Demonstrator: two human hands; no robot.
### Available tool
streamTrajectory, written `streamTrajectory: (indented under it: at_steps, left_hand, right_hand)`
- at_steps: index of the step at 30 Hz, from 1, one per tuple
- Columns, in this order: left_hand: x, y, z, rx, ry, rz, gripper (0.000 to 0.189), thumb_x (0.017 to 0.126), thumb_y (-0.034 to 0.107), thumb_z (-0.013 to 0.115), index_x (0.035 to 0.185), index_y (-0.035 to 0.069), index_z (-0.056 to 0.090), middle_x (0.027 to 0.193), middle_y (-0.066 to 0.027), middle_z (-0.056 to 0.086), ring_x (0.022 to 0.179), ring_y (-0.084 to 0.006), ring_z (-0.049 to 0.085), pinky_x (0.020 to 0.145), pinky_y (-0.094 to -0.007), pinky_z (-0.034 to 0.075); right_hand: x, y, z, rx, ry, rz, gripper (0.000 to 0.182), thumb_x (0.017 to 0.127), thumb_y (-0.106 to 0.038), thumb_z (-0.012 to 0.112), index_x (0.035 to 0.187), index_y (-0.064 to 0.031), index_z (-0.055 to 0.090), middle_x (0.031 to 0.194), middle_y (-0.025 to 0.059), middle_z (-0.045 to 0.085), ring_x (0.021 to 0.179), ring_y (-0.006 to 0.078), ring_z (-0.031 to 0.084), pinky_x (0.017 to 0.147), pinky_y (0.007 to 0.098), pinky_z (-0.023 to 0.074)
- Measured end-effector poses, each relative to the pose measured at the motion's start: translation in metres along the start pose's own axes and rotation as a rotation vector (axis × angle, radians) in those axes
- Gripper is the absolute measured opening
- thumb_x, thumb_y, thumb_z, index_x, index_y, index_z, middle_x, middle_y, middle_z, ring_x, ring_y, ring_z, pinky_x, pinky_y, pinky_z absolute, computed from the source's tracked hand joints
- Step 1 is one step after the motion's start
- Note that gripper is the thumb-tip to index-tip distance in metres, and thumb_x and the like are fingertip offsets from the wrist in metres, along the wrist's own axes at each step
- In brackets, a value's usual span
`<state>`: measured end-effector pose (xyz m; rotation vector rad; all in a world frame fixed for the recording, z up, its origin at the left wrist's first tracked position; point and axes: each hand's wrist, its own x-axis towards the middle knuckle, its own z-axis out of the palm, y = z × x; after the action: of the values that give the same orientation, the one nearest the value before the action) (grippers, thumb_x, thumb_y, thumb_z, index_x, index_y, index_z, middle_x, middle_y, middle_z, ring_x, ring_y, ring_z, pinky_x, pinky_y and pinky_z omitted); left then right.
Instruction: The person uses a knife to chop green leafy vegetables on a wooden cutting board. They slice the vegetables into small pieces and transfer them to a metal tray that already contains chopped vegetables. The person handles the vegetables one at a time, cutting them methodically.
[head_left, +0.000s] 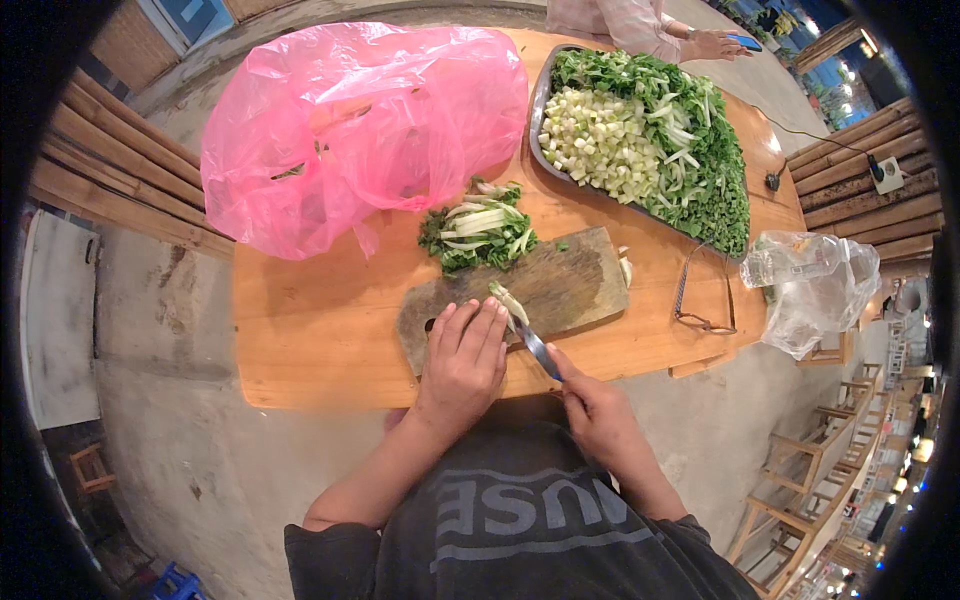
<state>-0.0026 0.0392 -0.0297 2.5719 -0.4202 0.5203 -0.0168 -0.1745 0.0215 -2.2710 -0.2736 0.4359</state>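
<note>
My left hand (465, 360) presses down on the near side of a worn wooden cutting board (566, 274), its fingertips over a pale green vegetable stalk (510, 301). Most of that stalk is hidden under the fingers. In my right hand (600, 409) is the handle of a knife, and its blade (537, 346) meets the stalk right beside my left fingers. Cut leafy greens with white stems (484, 229) lie in a pile at the board's far left edge. A small pale vegetable scrap (625, 268) rests by the board's right end.
A pink plastic bag (360, 127) covers the table's far left. At the far right, a grey tray (537, 135) holds diced stems and chopped greens. Eyeglasses (705, 322), a clear plastic bottle (780, 264) and a clear bag lie rightward. Beyond the table, a person's hand (712, 46) holds a phone.
</note>
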Motion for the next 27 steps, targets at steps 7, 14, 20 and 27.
streamTrajectory:
  at_steps: [7, 14, 20, 27]
  left_hand:
    - [0.026, -0.015, -0.014, -0.098, -0.024, 0.043, 0.043, 0.082, 0.007, 0.069, 0.125, 0.007, 0.068, 0.123, -0.0103, 0.067, 0.112, -0.0304, 0.060, 0.097, -0.0438, 0.048]
    - [0.068, -0.030, -0.040, -0.063, -0.333, 0.331, 0.039, 0.085, 0.010, 0.064, 0.123, 0.009, 0.069, 0.111, -0.0069, 0.067, 0.107, -0.0270, 0.061, 0.094, -0.0406, 0.048]
    - [0.072, -0.036, -0.042, -0.031, -0.439, 0.353, 0.030, 0.085, 0.008, 0.060, 0.114, 0.008, 0.069, 0.102, -0.0085, 0.060, 0.100, -0.0255, 0.059, 0.092, -0.0382, 0.049]
    - [0.062, -0.036, -0.037, -0.280, -0.403, 0.166, 0.027, 0.087, 0.003, 0.065, 0.113, 0.003, 0.069, 0.100, -0.0128, 0.062, 0.094, -0.0300, 0.064, 0.080, -0.0399, 0.055]
  right_hand:
    - [-0.004, 0.017, -0.026, 0.240, 0.125, -0.053, 0.052, 0.097, 0.001, 0.056, 0.147, -0.0125, 0.055, 0.077, 0.0136, 0.061, 0.065, 0.0128, 0.054, 0.065, 0.0285, 0.0490]
    - [-0.006, 0.028, -0.035, 0.219, 0.178, -0.069, 0.050, 0.096, 0.003, 0.055, 0.145, -0.0091, 0.056, 0.099, 0.0173, 0.071, 0.072, 0.0115, 0.057, 0.069, 0.0270, 0.0504]
    - [-0.013, 0.047, -0.033, 0.258, 0.237, -0.064, 0.049, 0.096, 0.002, 0.055, 0.144, -0.0093, 0.057, 0.120, 0.0240, 0.070, 0.094, 0.0192, 0.071, 0.080, 0.0293, 0.0529]
    - [-0.020, 0.053, -0.040, 0.285, 0.282, -0.036, 0.049, 0.096, 0.000, 0.056, 0.144, -0.0116, 0.057, 0.125, 0.0264, 0.067, 0.112, 0.0263, 0.071, 0.087, 0.0320, 0.0533]
